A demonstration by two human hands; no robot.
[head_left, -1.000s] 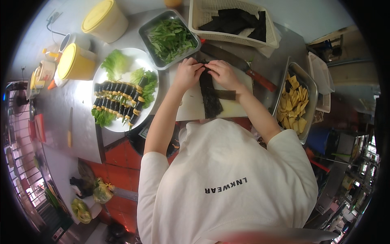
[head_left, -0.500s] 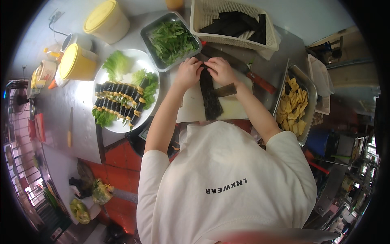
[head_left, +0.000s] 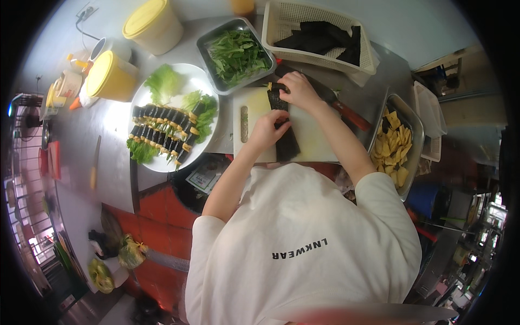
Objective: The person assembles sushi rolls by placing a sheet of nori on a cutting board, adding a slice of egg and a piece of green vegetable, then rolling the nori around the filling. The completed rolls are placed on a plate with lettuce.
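Note:
A long dark seaweed strip (head_left: 287,145) lies lengthwise on a white cutting board (head_left: 319,143). At its far end is a small seaweed roll (head_left: 276,86) with yellow filling showing at its left end. My right hand (head_left: 300,91) is closed on this roll from the right. Nearer me, my left hand (head_left: 266,129) pinches seaweed at the strip's middle, thumb and fingers around it; whether that is the long strip or a separate short piece is hidden. To the left, a white plate (head_left: 208,97) carries rows of finished seaweed rolls (head_left: 162,130) and lettuce leaves.
A knife (head_left: 351,115) with a reddish handle lies right of the board. Behind stand a metal tray of green leaves (head_left: 233,57) and a basket (head_left: 273,21) of dark seaweed sheets. Yellow slices (head_left: 391,141) fill a tray at right. Yellow-lidded tubs (head_left: 111,78) stand far left.
My left hand has come nearer me, from the strip's far end to its middle. My right hand stays by the far end, where the roll now shows. The short crosswise seaweed piece no longer shows there.

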